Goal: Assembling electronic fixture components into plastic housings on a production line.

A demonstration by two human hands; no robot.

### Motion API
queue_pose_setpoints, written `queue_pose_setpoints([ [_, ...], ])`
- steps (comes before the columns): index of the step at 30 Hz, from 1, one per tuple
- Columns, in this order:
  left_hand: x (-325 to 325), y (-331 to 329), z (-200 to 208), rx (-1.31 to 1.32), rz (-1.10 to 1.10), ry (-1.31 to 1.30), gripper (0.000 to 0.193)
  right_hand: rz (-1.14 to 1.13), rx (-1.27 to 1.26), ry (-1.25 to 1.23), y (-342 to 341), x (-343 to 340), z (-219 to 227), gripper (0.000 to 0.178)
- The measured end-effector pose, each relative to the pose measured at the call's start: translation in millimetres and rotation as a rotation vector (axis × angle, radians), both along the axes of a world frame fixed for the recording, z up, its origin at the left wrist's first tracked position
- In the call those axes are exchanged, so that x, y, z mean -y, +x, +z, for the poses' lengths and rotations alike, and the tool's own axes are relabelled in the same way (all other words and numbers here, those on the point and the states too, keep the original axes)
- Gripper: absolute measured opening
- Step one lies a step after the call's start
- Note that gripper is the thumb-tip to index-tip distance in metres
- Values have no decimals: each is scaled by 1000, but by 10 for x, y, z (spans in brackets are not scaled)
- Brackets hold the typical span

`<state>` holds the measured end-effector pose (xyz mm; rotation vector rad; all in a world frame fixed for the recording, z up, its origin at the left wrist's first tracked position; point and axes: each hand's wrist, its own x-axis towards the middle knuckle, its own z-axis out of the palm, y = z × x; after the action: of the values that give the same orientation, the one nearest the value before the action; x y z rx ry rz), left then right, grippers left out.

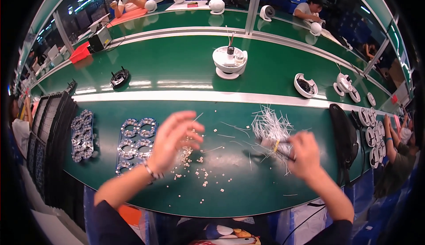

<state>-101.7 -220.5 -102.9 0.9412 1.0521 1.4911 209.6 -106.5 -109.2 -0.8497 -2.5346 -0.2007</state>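
Note:
My left hand [170,141] is raised above the green bench, fingers spread and slightly curled. A thin white strip [198,117] shows near its fingertips; whether it touches them I cannot tell. Below and beside this hand lie many small whitish pieces [186,156], scattered loosely. My right hand [305,154] is closed around a slim dark hand tool [278,146] with a yellow band, blurred, its exact kind unclear. The tool lies over the near side of a heap of thin white strips [270,123]. Ring-shaped blue circuit boards [137,132] lie in a panel left of my left hand, which partly covers them.
More circuit boards [83,136] and black trays [42,143] stand at the left. A black pouch [343,138] and white ring-shaped parts [375,138] lie at the right. Behind a pale ledge [177,96], a white round device [229,61] stands on the green surface. Other people sit beyond.

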Motion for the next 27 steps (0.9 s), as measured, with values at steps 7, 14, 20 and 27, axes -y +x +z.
queue_pose_setpoints([
  [7, -1731, -824, 253, -1272, 235, 301, 16, 30, -61, 424, -709, -1490, 790, 40],
  [14, -2957, -767, -226, -1446, 424, 187, 29, -123, 211, 401, -1289, -2645, 589, 35],
  [20, -3365, -697, -372, -1424, 349, -1, 19, -78, 356, 253, -1607, -2915, 427, 34],
  [27, -3596, -593, -183, -1521, 287, 118, 15, 47, 446, 179, -1657, -3075, 424, 40],
])
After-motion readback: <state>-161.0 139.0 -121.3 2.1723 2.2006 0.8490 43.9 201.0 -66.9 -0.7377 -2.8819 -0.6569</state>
